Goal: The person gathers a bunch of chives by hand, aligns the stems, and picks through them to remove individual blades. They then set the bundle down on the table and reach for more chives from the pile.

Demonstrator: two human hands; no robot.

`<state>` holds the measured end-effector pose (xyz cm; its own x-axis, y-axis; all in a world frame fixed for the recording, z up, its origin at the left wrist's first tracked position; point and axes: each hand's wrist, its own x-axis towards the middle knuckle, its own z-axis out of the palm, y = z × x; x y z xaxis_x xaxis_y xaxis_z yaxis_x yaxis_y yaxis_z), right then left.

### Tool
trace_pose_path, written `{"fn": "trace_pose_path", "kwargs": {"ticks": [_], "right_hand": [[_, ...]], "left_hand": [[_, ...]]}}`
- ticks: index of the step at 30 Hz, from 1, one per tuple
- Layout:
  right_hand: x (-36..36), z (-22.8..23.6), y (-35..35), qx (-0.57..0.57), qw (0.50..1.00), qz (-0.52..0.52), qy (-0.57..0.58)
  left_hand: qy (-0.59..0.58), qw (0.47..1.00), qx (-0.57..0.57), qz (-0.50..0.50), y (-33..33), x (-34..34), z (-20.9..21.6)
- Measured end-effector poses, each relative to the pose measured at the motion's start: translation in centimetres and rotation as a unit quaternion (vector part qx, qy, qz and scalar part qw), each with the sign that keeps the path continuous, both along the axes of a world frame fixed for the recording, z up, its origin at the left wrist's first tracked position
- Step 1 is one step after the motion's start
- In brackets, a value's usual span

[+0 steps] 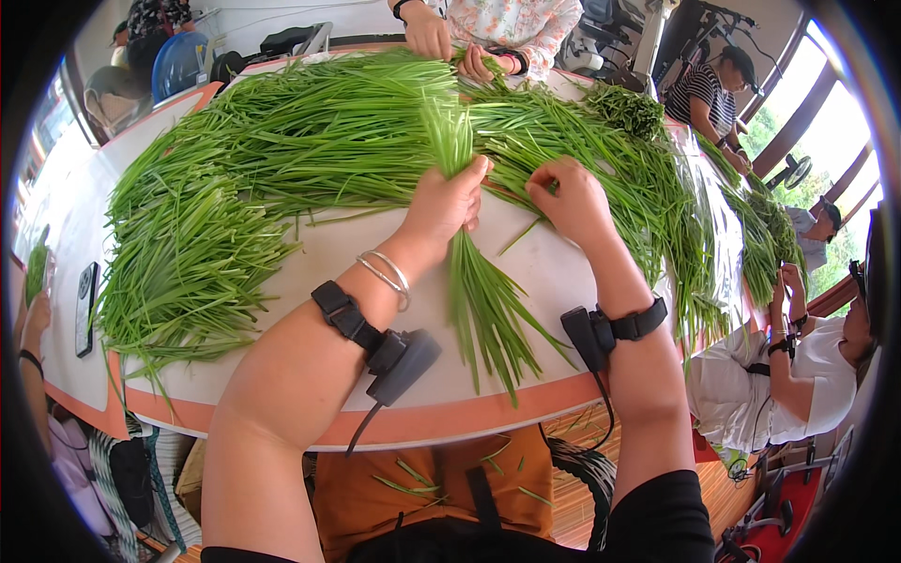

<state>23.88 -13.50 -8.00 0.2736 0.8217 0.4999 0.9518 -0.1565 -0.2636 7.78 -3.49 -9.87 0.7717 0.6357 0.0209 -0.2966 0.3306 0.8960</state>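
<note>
My left hand (pixel 446 208) is wrapped round a bunch of green garlic chives (pixel 481 300), held upright over the table. Pale stem ends blur above the fist, and the leaf tips fan out below it toward the table's near edge. To the right of the bunch, my right hand (pixel 570 199) is raised with thumb and fingers curled together in a pinch. What lies between those fingertips, if anything, is too small to make out. Behind and around both hands spreads a large heap of loose garlic chives (pixel 310 131), also reaching to the right.
The white table (pixel 357 244) has an orange rim. A phone (pixel 86 308) lies at its left. Across the table, another person's hands (pixel 430 33) work at the heap. More people sit at the right, one in a white shirt (pixel 817 366). Leaf scraps lie on my lap.
</note>
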Motion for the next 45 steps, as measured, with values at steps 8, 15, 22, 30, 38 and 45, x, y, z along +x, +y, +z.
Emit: {"fn": "trace_pose_path", "kwargs": {"ticks": [8,15,22,30,38,45], "right_hand": [[-0.8,-0.3,0.9,0.031,0.958,0.111,0.263],[-1.3,-0.2,0.8,0.028,0.943,0.138,0.302],[-2.4,0.7,0.2,-0.002,0.972,0.124,0.199],[-1.4,0.5,0.5,-0.030,0.969,0.092,0.226],[-1.6,0.4,0.3,-0.104,0.938,0.169,0.285],[-0.1,0.9,-0.2,0.003,0.996,-0.008,0.090]], "left_hand": [[0.010,0.997,0.052,0.048,0.2,0.2,-0.3],[0.018,0.995,0.076,0.069,0.4,0.2,-0.5],[0.027,0.992,0.102,0.075,0.6,0.2,-0.7],[0.000,0.988,0.143,0.057,0.6,0.3,-0.7],[-0.015,0.981,0.195,0.020,0.7,0.6,-1.1],[-0.037,0.999,-0.014,0.013,0.6,0.4,-0.9]]}}
